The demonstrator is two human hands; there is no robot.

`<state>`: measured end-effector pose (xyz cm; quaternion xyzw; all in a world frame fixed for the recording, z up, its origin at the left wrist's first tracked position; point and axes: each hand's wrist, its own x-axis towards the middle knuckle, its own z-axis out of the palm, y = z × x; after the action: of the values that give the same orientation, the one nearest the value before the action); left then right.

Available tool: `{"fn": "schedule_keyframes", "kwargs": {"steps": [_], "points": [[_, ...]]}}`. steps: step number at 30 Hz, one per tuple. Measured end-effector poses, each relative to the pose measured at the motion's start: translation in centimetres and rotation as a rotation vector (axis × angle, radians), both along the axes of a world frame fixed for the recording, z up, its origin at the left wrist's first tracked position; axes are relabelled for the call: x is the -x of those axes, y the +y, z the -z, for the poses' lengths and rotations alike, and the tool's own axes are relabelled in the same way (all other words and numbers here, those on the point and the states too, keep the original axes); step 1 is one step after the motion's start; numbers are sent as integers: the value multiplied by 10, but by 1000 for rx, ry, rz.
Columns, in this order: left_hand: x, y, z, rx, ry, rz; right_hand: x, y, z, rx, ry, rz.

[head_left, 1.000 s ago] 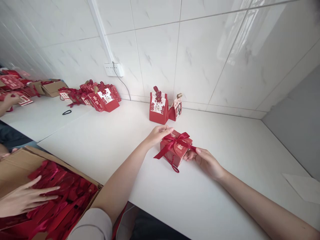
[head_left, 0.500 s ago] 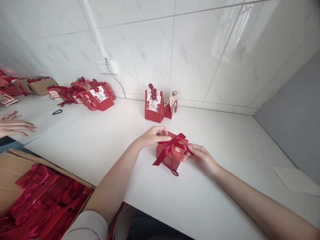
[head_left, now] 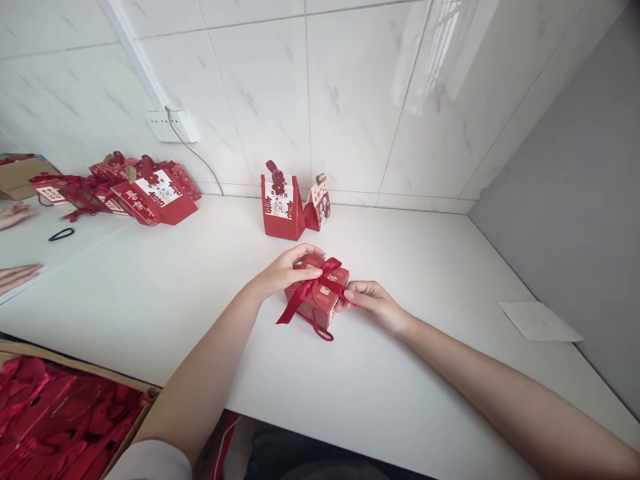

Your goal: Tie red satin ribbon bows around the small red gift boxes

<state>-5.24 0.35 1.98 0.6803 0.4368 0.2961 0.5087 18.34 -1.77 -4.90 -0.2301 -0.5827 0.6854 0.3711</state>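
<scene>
On the white table stands a small red gift box [head_left: 325, 308], tied on top with a dark red satin ribbon [head_left: 300, 297] in a bow. A twisted red cord loop [head_left: 323, 332] hangs from its front side. My left hand [head_left: 287, 270] grips the box from its back left, the thumb lying on top beside the bow and the fingers along the far edge. At the right side my right hand [head_left: 373, 303] pinches a tail of the ribbon between thumb and fingers; its lower fingers are close to the box's side.
Behind stand a red box with a flower tag [head_left: 283, 207] and a smaller printed box [head_left: 320, 203]. Several red boxes [head_left: 173, 200] are piled at left, near a black loop [head_left: 61, 234] and another person's hands [head_left: 17, 277]. A carton [head_left: 145, 393] holds red ribboned packages. A white sheet [head_left: 540, 320] lies right.
The view has shifted right, so everything appears further left. My left fingers have spread along the box's far edge. My right hand still pinches the ribbon tail, now held lower.
</scene>
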Motion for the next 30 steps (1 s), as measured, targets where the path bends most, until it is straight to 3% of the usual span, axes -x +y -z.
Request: {"fn": "schedule_keyframes", "kwargs": {"steps": [7, 13, 17, 20, 26, 30], "points": [[1, 1, -3, 21, 35, 9, -1, 4, 3, -1, -31, -143], [25, 3, -14, 108, -45, 197, -6, 8, 3, 41, -50, -289], [43, 7, -20, 54, -119, 130, -8, 9, 4, -16, -79, -363], [46, 7, -23, 23, -69, 70, -8, 9, 3, -29, -76, -379], [45, 5, -23, 52, 121, 138, -7, 8, -1, -25, -26, -403], [47, 7, -21, 41, 133, 141, -8, 9, 3, -3, 20, -284]]}}
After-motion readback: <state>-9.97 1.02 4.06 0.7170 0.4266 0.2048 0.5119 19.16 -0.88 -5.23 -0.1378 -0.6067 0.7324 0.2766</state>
